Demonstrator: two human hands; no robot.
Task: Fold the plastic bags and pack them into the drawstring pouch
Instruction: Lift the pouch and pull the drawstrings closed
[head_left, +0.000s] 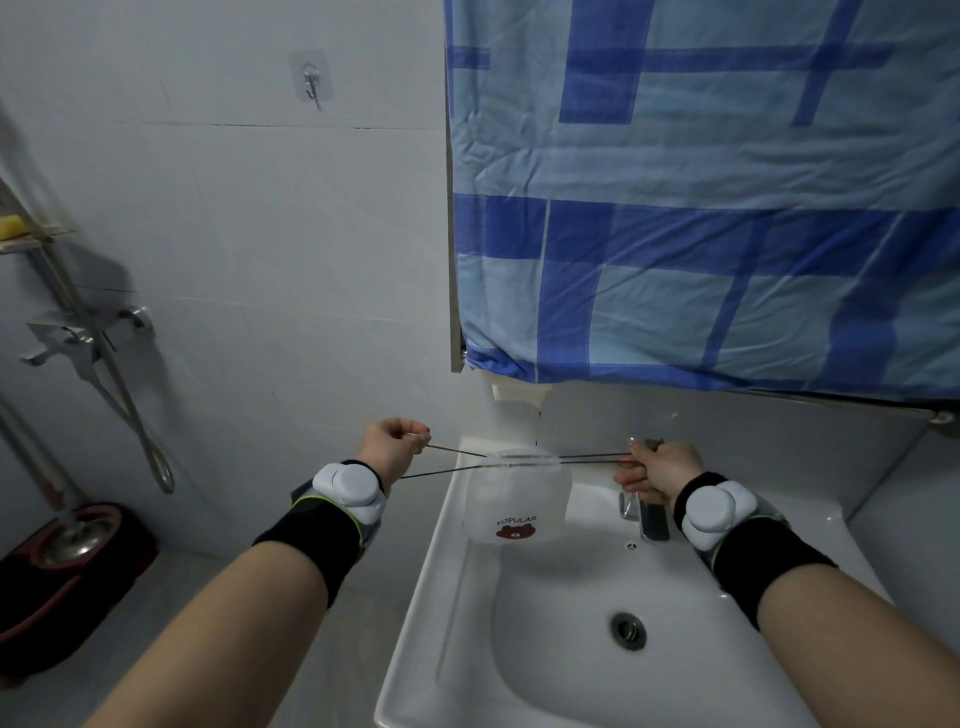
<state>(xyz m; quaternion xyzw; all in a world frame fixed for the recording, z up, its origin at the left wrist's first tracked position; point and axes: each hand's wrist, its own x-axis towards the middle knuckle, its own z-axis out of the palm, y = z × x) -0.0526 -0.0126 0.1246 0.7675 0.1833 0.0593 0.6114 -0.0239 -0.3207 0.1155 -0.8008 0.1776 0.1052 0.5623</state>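
A translucent white drawstring pouch with a brown bear print and the word POPULAR hangs in the air above the back of the sink. Its mouth is gathered tight along the top. Dark drawstrings run out taut from both sides of the mouth. My left hand pinches the cord ends to the left of the pouch. On the other side, my right hand grips the cords. The two hands are held wide apart at the same height. No loose plastic bags are visible; whatever the pouch holds cannot be made out.
A white sink with a drain lies below the pouch, a chrome tap under my right hand. A blue checked cloth hangs over the wall above. Shower fittings and a red mop bucket stand at the left.
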